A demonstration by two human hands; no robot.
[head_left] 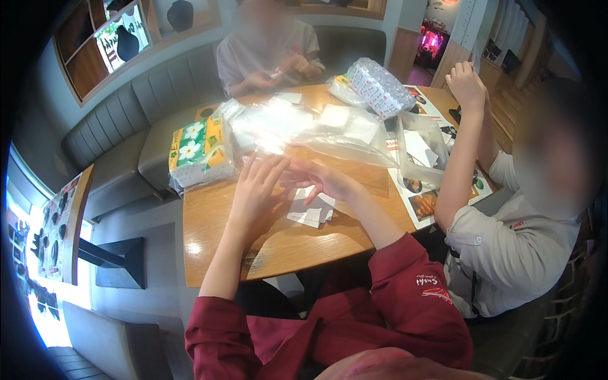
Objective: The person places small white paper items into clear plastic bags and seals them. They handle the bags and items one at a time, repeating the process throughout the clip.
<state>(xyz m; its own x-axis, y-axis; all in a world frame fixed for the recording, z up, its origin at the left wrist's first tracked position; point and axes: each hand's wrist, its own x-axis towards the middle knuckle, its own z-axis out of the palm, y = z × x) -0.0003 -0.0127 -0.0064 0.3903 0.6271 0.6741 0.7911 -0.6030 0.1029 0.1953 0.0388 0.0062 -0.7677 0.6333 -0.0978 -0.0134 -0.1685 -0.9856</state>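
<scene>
Over the near half of a wooden table (213, 247), my left hand (261, 183) is raised with its fingers spread and nothing visible in it. My right hand (323, 178) is beside it, palm partly up, fingers apart, near the left fingertips; glare blurs where they meet. Below my right hand lies a loose pile of white paper pieces (311, 209). Past my fingertips are clear plastic bags (270, 121) under strong glare, and one bag (356, 130) with white folded pieces inside. To the left stands a plastic-wrapped pack of paper napkins or tissues (202, 147).
A bubble-wrapped roll or pack (380, 88) lies at the back right. A translucent plastic tub (420, 147) with white papers stands on printed menu sheets (422, 209). One person (270, 57) sits opposite; another person (508, 247) sits at my right, arms raised above the table.
</scene>
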